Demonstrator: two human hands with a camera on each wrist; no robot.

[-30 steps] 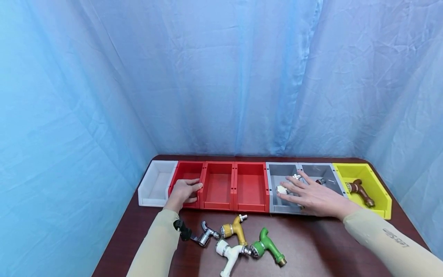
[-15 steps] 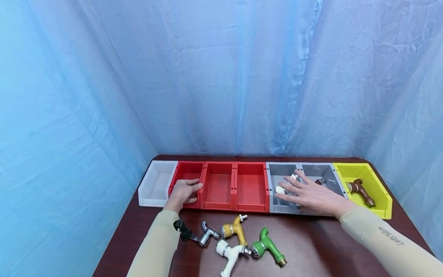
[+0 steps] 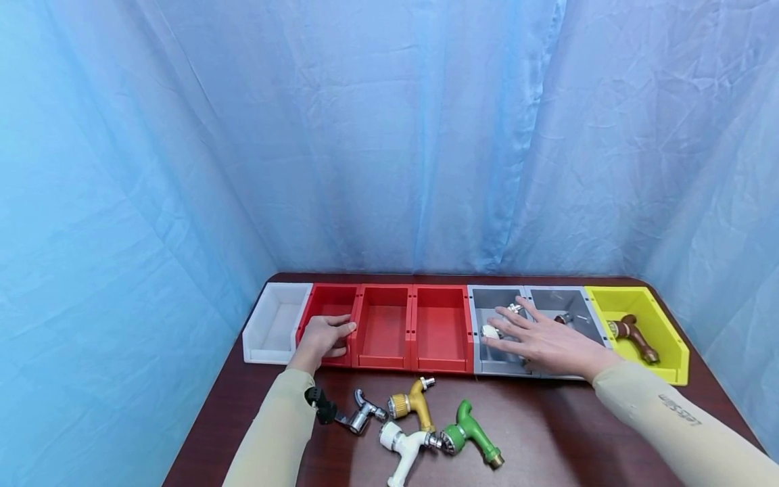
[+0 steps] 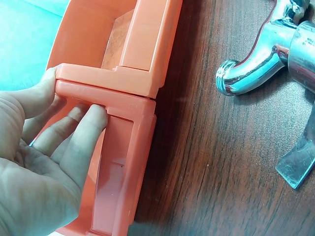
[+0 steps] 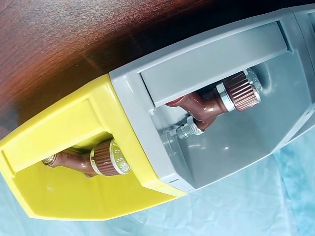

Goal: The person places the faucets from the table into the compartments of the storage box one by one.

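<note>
My left hand [image 3: 321, 338] reaches over the leftmost red bin [image 3: 333, 295]. It pinches the side walls between this bin and the middle red bin [image 4: 98, 39], with the thumb on one side and fingers on the other. Spread flat over the left grey bin [image 3: 490, 367], my right hand [image 3: 544, 341] has straight fingers above a white-handled tap [image 3: 489, 331]. The tap's white knob and chrome end show between the fingers; the rest is covered. My right thumb is hidden, and the right wrist view shows no hand.
Chrome [image 3: 360, 421], yellow [image 3: 417, 404], white [image 3: 406, 446] and green [image 3: 471, 433] taps lie in front of the bins. Brown taps lie in the right grey bin [image 5: 216, 101] and the yellow bin [image 5: 74, 206]. A white bin [image 3: 268, 355] ends the row at left.
My right hand has shifted slightly left, and the white-handled tap beneath it has moved left too. The left hand keeps its place on the red bins.
</note>
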